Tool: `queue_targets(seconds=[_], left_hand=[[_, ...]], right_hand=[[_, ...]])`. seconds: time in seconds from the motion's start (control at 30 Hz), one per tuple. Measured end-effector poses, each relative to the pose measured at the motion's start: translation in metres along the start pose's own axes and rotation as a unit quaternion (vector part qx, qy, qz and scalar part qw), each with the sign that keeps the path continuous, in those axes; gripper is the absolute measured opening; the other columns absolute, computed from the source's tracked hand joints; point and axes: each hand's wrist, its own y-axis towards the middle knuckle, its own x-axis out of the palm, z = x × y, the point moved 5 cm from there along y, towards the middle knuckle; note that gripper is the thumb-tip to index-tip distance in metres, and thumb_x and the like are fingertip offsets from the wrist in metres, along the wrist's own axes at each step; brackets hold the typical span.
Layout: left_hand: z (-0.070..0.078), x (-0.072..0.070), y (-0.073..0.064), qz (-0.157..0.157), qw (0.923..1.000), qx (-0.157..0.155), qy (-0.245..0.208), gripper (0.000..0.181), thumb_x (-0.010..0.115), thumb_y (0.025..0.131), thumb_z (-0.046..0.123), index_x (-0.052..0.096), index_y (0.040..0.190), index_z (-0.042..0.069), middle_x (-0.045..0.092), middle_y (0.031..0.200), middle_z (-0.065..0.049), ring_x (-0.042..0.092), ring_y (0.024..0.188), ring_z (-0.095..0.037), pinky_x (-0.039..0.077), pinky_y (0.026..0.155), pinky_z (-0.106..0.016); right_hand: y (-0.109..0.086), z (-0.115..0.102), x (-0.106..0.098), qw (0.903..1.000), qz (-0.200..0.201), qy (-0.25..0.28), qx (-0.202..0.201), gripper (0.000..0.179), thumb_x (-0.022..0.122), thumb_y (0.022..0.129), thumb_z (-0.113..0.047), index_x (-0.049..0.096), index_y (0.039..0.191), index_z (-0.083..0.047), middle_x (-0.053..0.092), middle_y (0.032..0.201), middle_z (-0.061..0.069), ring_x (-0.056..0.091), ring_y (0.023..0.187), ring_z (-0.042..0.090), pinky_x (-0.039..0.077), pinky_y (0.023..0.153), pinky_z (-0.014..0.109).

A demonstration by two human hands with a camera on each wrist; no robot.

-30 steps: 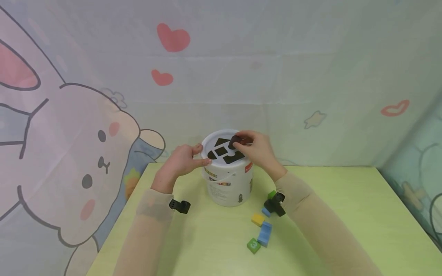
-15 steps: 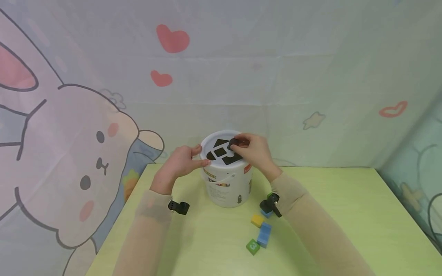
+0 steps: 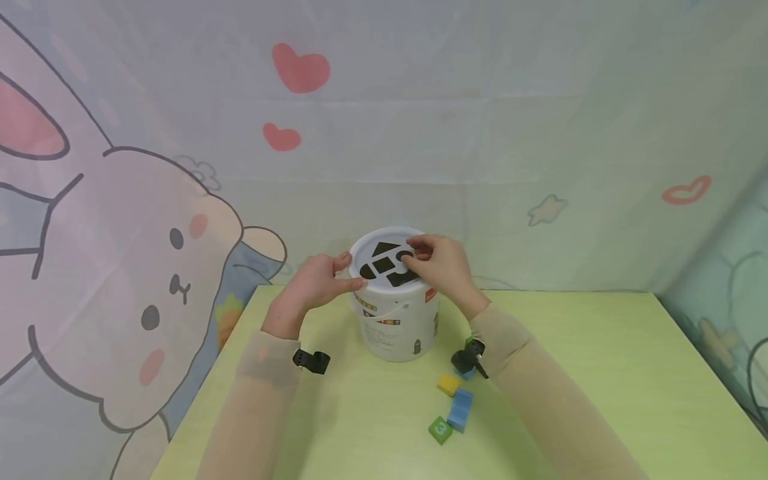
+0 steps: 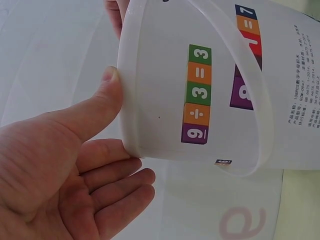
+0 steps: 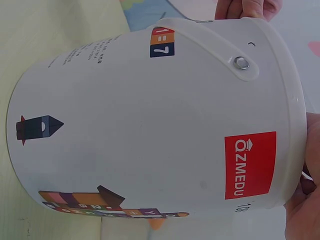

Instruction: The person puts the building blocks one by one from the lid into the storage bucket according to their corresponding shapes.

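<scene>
A white bucket [image 3: 396, 333] stands at the table's back edge, its white lid [image 3: 357, 257] cut with dark shaped holes. My left hand [image 3: 315, 283] rests against the lid's left rim, thumb and fingers spread; in the left wrist view, the thumb touches the rim and the other fingers lie relaxed. My right hand [image 3: 441, 263] is over the lid's right side, thumb and fingertips at the round hole [image 3: 402, 255]. No block stands above that hole now. In the right wrist view, only part of the right hand [image 5: 305, 210] shows, beyond the rim.
On the table [image 3: 558, 373], in front of the bucket and right of it, lie a yellow block [image 3: 448, 384], a long blue block [image 3: 460, 409] and a green block [image 3: 441, 430] marked 3. Another blue block [image 3: 467, 374] is partly hidden by the right wrist camera [image 3: 468, 358].
The dark round block, earlier pinched in the right hand, has gone down at the round hole and no longer stands above the lid. The left hand stays in place.
</scene>
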Motion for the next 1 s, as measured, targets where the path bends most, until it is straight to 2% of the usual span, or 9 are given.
queue_targets(seconds=[0.47,0.67,0.8,1.0], left_hand=[[0.000,-0.002,-0.003,0.001,1.0000,0.000,-0.003,0.079,0.078,0.100,0.042,0.042,0.161,0.008,0.040,0.165,-0.010,0.035,0.155,-0.034,0.042,0.116,-0.053],[0.000,-0.002,-0.004,0.002,1.0000,-0.002,-0.004,0.079,0.078,0.100,0.043,0.042,0.162,0.009,0.040,0.165,-0.011,0.036,0.155,-0.034,0.046,0.107,-0.049],[0.000,-0.002,-0.004,0.001,1.0000,-0.002,-0.001,0.080,0.078,0.100,0.043,0.042,0.162,0.009,0.040,0.165,-0.010,0.036,0.155,-0.033,0.046,0.101,-0.047],[0.000,-0.002,-0.002,0.002,1.0000,-0.002,0.000,0.079,0.078,0.099,0.042,0.042,0.162,0.009,0.039,0.166,-0.008,0.035,0.156,-0.034,0.045,0.111,-0.050]], right_hand=[[-0.001,0.000,0.000,1.0000,0.002,0.008,-0.004,0.036,0.082,0.097,-0.021,0.077,0.128,-0.004,0.076,0.122,0.013,0.076,0.106,0.026,0.060,0.090,0.038],[-0.001,0.000,-0.002,0.9997,-0.002,0.020,-0.010,0.037,0.082,0.096,-0.020,0.077,0.129,-0.003,0.076,0.124,0.014,0.076,0.107,0.027,0.060,0.091,0.039],[-0.003,0.003,-0.003,0.9987,-0.010,0.048,-0.015,0.037,0.081,0.097,-0.020,0.076,0.130,-0.005,0.075,0.127,0.013,0.075,0.110,0.028,0.059,0.095,0.040],[-0.006,0.010,-0.006,0.9909,-0.021,0.132,-0.016,0.037,0.081,0.098,-0.015,0.076,0.132,-0.003,0.074,0.128,0.013,0.074,0.115,0.028,0.058,0.098,0.038]])
